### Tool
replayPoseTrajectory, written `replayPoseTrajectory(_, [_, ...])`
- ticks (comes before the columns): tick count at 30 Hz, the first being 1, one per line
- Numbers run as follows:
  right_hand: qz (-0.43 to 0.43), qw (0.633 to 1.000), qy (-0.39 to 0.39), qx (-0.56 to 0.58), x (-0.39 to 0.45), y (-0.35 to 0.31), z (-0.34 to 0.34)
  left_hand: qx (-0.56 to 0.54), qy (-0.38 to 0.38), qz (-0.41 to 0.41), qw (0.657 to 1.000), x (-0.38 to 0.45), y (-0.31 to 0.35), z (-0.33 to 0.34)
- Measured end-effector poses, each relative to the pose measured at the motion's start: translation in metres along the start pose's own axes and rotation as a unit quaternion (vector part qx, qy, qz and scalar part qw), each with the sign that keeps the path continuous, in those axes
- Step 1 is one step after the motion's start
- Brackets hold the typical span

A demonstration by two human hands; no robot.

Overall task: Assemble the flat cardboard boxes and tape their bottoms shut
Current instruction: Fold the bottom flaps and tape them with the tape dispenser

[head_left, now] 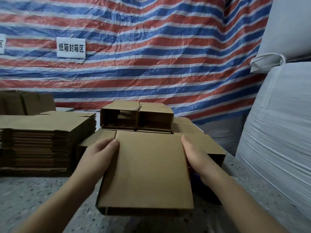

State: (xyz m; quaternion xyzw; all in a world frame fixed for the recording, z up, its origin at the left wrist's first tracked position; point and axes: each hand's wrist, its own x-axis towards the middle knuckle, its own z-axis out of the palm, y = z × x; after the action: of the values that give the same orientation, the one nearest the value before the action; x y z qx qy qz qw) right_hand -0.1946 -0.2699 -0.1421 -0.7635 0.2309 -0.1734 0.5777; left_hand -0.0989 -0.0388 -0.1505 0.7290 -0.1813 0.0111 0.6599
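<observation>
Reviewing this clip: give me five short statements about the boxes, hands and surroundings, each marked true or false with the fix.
1. Both hands hold the cardboard box by its sides. True: left hand, right hand.
2. The stack of flat cardboard lies to the person's right. False: it is on the left.
3. Two opened boxes sit behind the held one. True.
4. The tarp is plain green. False: red, blue and white stripes.
5. A tape roll sits on the held box. False: none shows there.
</observation>
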Motion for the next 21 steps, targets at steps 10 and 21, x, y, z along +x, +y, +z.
replayPoseTrajectory(10, [0.142, 0.983, 0.029, -0.114, 0.018, 0.04, 0.007, 0.04, -0.019, -0.193, 0.98, 0.008, -0.032, 0.006])
replayPoseTrajectory(21, [-0.039, 0.992, 0.046, -0.108, -0.055, -0.024, -0.037, 0.005, -0.084, 0.019, 0.996, -0.044, 0.059, 0.015])
